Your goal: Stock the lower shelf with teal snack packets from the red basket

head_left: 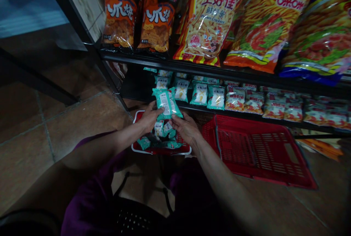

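Observation:
Between my two hands is a teal and white snack bag (168,103), tilted, its printed panel facing up. My left hand (150,116) grips its left lower edge, with the thumb on top. At the lower right corner, my right hand (187,127) pinches the same bag. Below it sits a small red basket (133,147) with a pale rim, holding several more teal snack bags (158,129). Just beyond my hands, a row of matching teal bags (199,92) stands on the lower shelf.
Red and white snack bags (235,98) continue the lower row to the right. On the upper shelf (153,59) stand orange bags (120,20) and large prawn cracker bags (208,24). A larger red basket (260,148) lies on the tiled floor (74,122) at right. A black shelf post (82,27) rises at left.

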{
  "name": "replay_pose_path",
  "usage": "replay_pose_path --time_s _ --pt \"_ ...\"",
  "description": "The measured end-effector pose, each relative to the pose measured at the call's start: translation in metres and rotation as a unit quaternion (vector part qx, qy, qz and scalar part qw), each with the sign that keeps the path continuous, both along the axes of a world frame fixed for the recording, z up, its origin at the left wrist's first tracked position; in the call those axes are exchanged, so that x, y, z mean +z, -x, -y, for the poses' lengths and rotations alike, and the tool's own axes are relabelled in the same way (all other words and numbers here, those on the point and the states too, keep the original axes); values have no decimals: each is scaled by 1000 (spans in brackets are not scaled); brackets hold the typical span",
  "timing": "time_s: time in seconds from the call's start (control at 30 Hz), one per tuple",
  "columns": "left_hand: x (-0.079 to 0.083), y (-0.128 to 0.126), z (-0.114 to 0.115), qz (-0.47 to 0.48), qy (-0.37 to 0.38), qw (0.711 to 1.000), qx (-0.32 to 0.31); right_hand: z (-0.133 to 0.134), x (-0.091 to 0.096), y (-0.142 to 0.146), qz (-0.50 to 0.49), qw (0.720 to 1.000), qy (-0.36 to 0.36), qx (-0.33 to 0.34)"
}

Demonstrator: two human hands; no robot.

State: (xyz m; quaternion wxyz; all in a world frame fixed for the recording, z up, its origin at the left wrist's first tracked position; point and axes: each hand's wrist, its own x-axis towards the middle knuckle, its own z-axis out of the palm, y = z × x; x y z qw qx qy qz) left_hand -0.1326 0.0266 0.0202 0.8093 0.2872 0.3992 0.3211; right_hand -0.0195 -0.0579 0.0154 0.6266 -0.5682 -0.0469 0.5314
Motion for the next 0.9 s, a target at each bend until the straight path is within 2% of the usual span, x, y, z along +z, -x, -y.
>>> replay_pose_path --time_s 0.2,0.4,0.6,0.8,0.9 --pt "1 1 -3 -6 -1 999 -39 1 -4 3 33 999 -10 11" --pt "4 2 -10 -10 -20 1000 -1 3 -6 6 111 993 -3 36" --pt "-1 1 -17 4 -18 999 34 4 -7 9 150 986 -1 73" --pt "-2 0 -17 3 -37 998 41 4 0 14 102 994 4 34" --pt "-1 0 -14 -3 -55 998 35 3 3 14 99 994 9 45"
